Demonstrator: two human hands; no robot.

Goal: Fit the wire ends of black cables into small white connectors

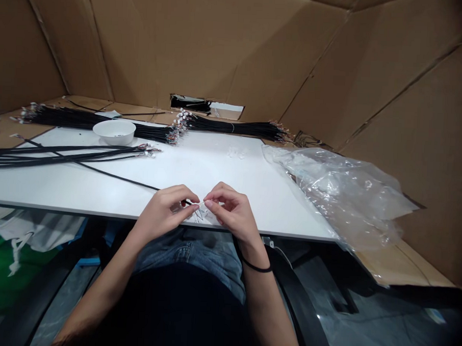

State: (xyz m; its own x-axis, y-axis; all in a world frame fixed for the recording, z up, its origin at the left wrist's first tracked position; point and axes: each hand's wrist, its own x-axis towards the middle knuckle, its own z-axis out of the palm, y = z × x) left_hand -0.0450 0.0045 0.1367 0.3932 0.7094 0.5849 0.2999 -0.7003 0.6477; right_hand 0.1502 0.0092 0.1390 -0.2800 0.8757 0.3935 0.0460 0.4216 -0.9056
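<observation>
Near the front edge of the white tabletop [223,165], my left hand [168,208] is closed in a pinch on the end of a black cable [118,177]. The cable runs back to the far left, and thin wires [199,213] fan out at its end below my fingertips. My right hand [231,208] faces it, thumb and forefinger pinched on a small white piece [202,203], too small to make out clearly. The fingertips of both hands almost meet there.
Black cables [63,154] lie at the left, beside a white bowl [114,131]. Behind are two cable bundles [152,132] [233,127]. Small whitish pieces [236,153] lie mid-table. Clear plastic bags [341,188] cover the right side. Cardboard walls [229,45] enclose the table.
</observation>
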